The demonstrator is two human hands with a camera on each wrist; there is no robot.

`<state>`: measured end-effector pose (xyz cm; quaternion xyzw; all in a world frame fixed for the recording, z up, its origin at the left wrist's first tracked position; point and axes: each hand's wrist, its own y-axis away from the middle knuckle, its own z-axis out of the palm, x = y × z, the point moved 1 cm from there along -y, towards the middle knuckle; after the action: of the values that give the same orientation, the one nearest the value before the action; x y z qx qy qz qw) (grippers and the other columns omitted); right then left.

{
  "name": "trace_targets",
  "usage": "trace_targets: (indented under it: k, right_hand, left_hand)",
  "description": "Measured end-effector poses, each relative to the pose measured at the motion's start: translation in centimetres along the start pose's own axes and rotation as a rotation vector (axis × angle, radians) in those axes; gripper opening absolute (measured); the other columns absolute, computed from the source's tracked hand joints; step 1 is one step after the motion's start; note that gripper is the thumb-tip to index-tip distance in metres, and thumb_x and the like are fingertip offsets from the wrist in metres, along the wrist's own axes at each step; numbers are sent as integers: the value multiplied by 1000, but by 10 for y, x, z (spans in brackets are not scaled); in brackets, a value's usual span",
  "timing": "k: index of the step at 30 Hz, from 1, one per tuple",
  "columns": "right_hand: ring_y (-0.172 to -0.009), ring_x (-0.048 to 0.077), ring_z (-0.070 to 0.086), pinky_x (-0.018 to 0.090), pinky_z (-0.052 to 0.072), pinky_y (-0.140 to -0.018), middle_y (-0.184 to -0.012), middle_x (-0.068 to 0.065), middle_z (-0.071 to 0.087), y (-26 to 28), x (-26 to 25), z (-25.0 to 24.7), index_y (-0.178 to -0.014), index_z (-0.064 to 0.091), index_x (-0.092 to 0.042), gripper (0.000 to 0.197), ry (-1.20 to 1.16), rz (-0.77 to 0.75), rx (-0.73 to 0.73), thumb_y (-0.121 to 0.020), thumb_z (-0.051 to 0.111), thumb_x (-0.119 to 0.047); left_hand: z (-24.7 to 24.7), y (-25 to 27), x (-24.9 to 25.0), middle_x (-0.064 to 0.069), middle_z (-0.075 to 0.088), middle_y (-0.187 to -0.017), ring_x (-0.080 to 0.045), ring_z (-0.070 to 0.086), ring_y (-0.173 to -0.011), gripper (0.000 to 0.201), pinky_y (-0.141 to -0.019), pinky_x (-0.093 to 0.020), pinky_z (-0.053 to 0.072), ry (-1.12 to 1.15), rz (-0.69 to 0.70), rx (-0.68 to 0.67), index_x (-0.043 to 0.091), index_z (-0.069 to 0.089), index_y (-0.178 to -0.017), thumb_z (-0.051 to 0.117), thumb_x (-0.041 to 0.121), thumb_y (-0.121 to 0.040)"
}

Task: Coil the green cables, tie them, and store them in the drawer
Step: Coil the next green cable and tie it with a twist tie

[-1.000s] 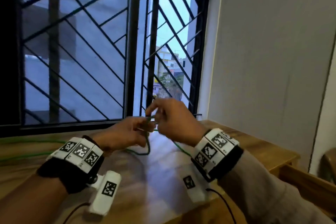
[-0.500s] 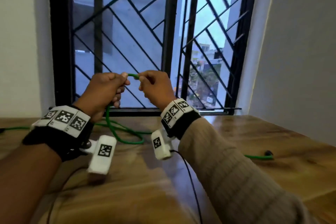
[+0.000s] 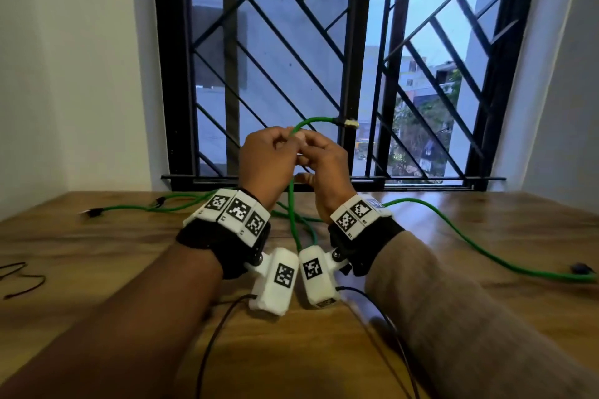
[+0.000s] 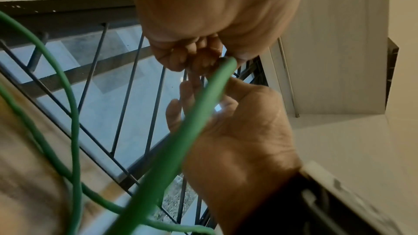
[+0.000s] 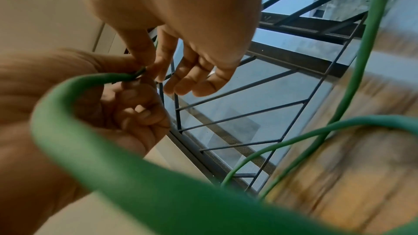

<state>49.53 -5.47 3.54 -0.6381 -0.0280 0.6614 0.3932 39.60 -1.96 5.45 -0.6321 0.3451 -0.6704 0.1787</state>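
Note:
Both hands are raised together in front of the window. My left hand [image 3: 269, 152] grips a green cable [image 3: 291, 204] in curled fingers [image 4: 181, 56]. My right hand [image 3: 324, 162] touches the left and pinches the same cable between thumb and forefinger [image 5: 140, 51], its other fingers loose. The cable's short end arcs up and right to a pale plug [image 3: 351, 123]. Below the hands the green cable [image 4: 181, 140] hangs between my wrists to the wooden table [image 3: 129, 253]. In the right wrist view the green cable [image 5: 113, 167] loops close to the lens. No drawer is in view.
More green cable lies across the table: one run to a dark plug [image 3: 94, 212] at the back left, another sweeping right to a plug [image 3: 578, 268] near the right edge. Thin black ties [image 3: 22, 278] lie at the far left. A barred window [image 3: 350, 58] stands behind the table.
My hands, apart with a short stretch of cable between them half a second ago, have come together. The plug end now sticks up to the right of them.

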Motion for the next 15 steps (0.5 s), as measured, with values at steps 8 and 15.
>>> trace_targets:
  k: [8,15]
  right_hand:
    - [-94,23,70,43,53,-77,-109,14,78,3,-17,-10,-108,75,-9,22,-129,49,-27,-102,61,-25]
    - [-69,26,69,37,59,-63,-83,20,72,2,-25,-11,-104,67,-4,11,-226,99,65,-101,57,-9]
  left_hand:
    - [-1,6,2,-10,68,-68,-4,61,-43,30,-43,-16,45,114,-99,-7,10,63,-99,83,28,-86]
    - [-10,0,4,-8,75,-73,-16,68,-55,38,-57,-30,56,134,7,-115,14,58,-116,81,24,-87]
